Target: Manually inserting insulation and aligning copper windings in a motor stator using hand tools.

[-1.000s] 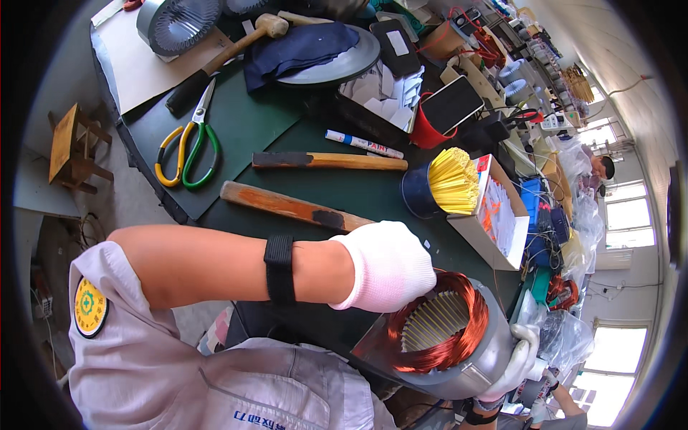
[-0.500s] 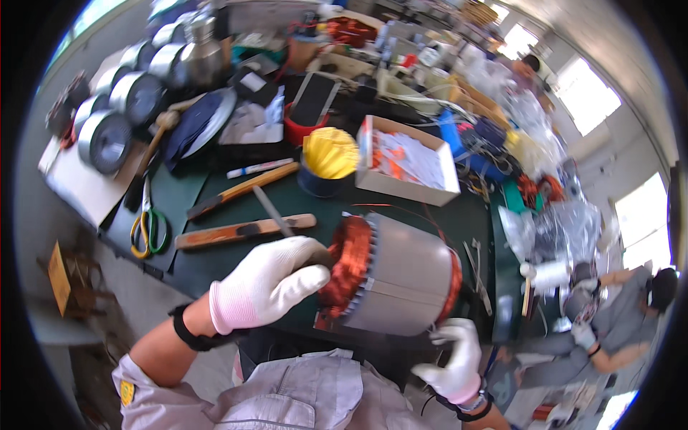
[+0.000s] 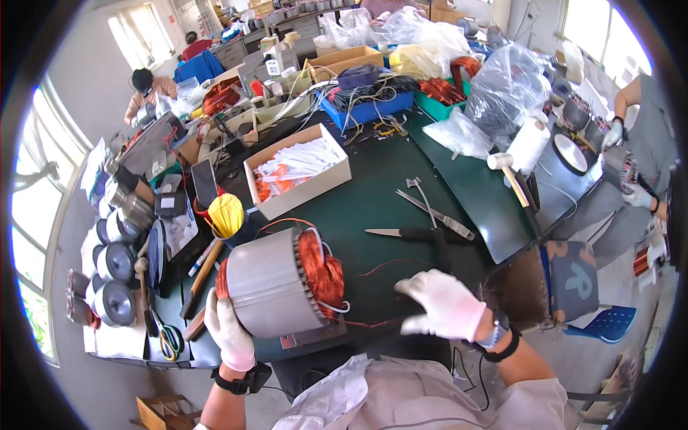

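Observation:
A grey motor stator (image 3: 272, 287) with copper windings lies on its side on the dark green table (image 3: 373, 193). My left hand (image 3: 229, 331), in a white glove, presses against its lower left end. My right hand (image 3: 446, 304), also gloved, hovers spread just right of the stator, near a thin red wire (image 3: 373, 324) trailing from the windings. It holds nothing.
A cardboard box of white and orange strips (image 3: 297, 170) stands behind the stator, with a cup of yellow ties (image 3: 226, 215) to its left. Scissors and pliers (image 3: 423, 226) lie to the right. More stators (image 3: 115, 283) sit at the far left. Another person (image 3: 638, 154) works at the right.
The view has swung right. My left hand moved from the stator's front windings to its lower left end, and my right hand came up from beneath to hover open beside it.

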The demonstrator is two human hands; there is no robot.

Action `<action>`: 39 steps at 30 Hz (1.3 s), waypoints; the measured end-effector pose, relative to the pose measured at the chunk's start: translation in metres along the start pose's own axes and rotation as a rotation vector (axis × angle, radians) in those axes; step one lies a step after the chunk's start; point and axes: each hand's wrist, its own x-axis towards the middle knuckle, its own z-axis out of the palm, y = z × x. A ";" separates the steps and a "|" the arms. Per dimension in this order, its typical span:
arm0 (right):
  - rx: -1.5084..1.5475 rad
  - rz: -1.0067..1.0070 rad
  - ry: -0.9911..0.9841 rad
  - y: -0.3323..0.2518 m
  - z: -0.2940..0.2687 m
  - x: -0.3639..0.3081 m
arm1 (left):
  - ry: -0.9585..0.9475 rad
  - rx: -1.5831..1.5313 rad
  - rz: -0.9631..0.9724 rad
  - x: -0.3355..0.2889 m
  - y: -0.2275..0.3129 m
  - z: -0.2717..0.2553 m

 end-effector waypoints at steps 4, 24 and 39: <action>0.518 -0.235 0.134 -0.019 -0.011 0.006 | 0.076 0.190 0.098 0.000 -0.032 -0.026; 1.526 0.132 0.352 0.022 -0.032 0.129 | 0.140 0.331 0.029 -0.009 -0.001 0.000; 0.474 0.213 0.299 -0.035 0.033 0.054 | -0.077 0.137 -0.044 -0.001 -0.080 -0.102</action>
